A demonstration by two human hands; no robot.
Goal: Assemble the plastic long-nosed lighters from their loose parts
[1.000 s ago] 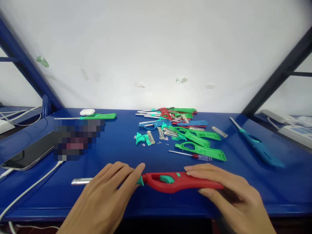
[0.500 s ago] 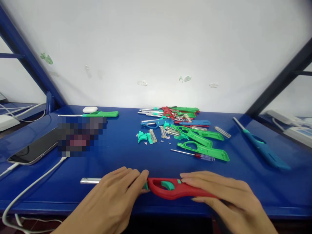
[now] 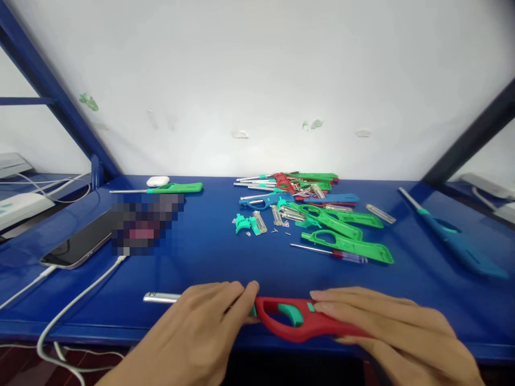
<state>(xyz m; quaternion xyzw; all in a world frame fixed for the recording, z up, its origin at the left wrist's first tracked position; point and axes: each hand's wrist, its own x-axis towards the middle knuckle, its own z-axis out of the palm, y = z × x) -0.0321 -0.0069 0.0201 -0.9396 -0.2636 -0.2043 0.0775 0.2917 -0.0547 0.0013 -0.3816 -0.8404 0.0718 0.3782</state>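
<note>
A red utility lighter [image 3: 298,326] with a green trigger and a silver barrel lies sideways between my hands, at the table's front edge. My left hand [image 3: 205,321] is closed around the joint of barrel and body, hiding most of the green collar. Around the handle end wraps my right hand [image 3: 398,324], its fingers on top and thumb beneath. Beyond them rests a screwdriver [image 3: 341,255] with a clear and red handle, beside an opened green lighter shell [image 3: 354,247].
Behind lies a pile of lighter parts, with a blue lighter body [image 3: 265,201], clear fuel tanks [image 3: 380,213] and green triggers [image 3: 242,223]. A whole blue lighter [image 3: 454,236] is at right. A green lighter [image 3: 177,187], white case [image 3: 157,181] and phone [image 3: 80,241] on a cable are at left.
The whole scene has shifted slightly to the right in view. Both hands still hold the red lighter, which now tilts a little more, its handle end lower.
</note>
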